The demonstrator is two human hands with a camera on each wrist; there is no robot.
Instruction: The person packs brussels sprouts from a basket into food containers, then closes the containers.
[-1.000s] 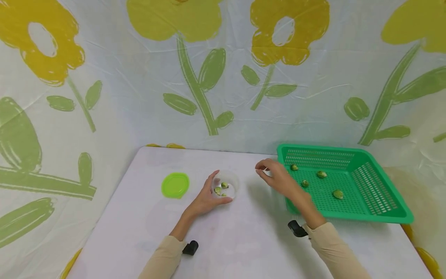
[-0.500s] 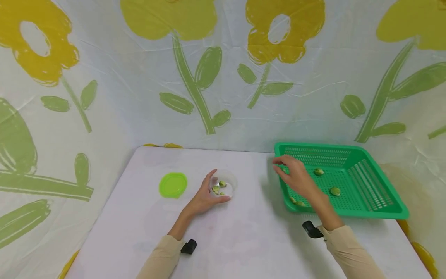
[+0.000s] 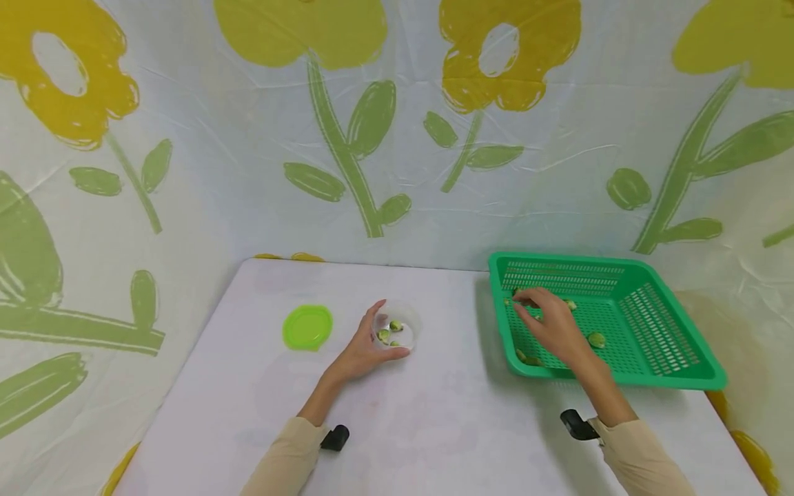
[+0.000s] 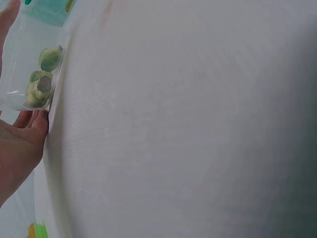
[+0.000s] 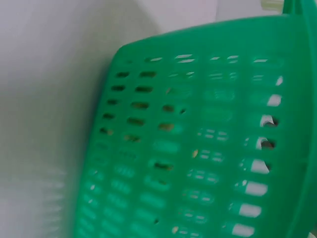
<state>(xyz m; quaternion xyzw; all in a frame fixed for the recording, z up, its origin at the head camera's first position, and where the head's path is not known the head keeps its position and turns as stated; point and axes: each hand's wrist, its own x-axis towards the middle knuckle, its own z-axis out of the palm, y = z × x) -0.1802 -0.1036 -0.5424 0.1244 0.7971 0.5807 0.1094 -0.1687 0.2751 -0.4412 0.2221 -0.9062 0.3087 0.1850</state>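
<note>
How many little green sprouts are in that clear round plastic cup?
3 in the clear round plastic cup: back green sprout, left green sprout and front green sprout; more may be hidden.

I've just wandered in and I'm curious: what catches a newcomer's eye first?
Probably the big yellow flowers on the backdrop, across the top of the head view. Next, the bright green basket at the right, with the right hand over it. Near the middle, the left hand holds a clear cup with small sprouts inside.

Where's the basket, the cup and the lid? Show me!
Basket (image 3: 654, 315): head view, on its slotted right wall.
Cup (image 3: 406, 336): head view, on its bare bottom.
Lid (image 3: 307, 328): head view, on its middle.
</note>
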